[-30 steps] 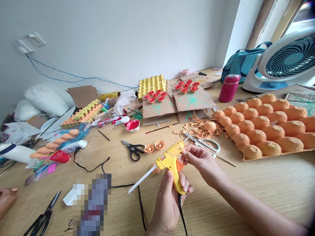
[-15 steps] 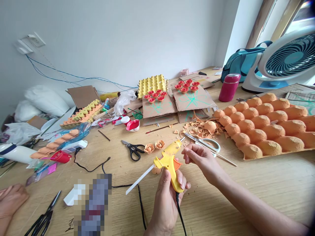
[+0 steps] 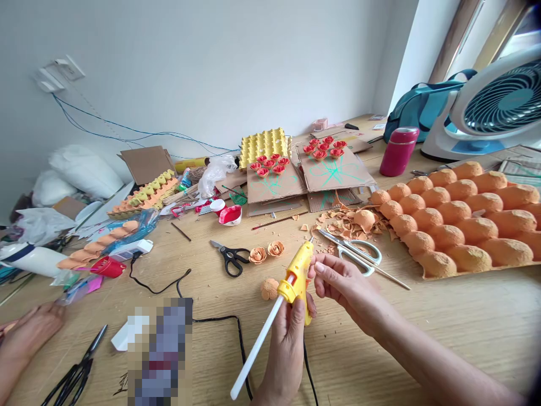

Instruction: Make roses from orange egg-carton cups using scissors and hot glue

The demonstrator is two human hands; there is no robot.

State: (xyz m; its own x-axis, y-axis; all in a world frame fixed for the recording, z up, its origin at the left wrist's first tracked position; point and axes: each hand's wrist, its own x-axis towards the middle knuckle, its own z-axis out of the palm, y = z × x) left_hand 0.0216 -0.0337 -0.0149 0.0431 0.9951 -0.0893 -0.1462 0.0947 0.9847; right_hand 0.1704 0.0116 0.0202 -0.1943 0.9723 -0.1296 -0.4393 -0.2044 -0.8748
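Observation:
My left hand (image 3: 286,344) is wrapped round the handle of a yellow hot glue gun (image 3: 298,270), its nozzle pointing up and away from me. A long white glue stick (image 3: 258,345) sticks out of the gun's back end toward me. Close against the gun's right side is my right hand (image 3: 343,282), its thumb and fingers pinched together; whatever they hold, if anything, cannot be made out. Just left of the gun lies an orange egg-carton cup piece (image 3: 269,288). Beyond it are two orange egg-carton roses (image 3: 258,255), beside black-handled scissors (image 3: 231,260).
White-handled scissors (image 3: 374,252) and a wooden stick lie near carton scraps (image 3: 338,223). An orange egg tray (image 3: 459,231) fills the right. Red flowers stand on cardboard (image 3: 279,189) behind. Another person's hand (image 3: 36,330) rests at left, near black scissors (image 3: 78,372).
The glue gun has turned in my left hand, its glue stick now swung down toward me. The orange cup piece shows more fully. The other person's hand has moved right.

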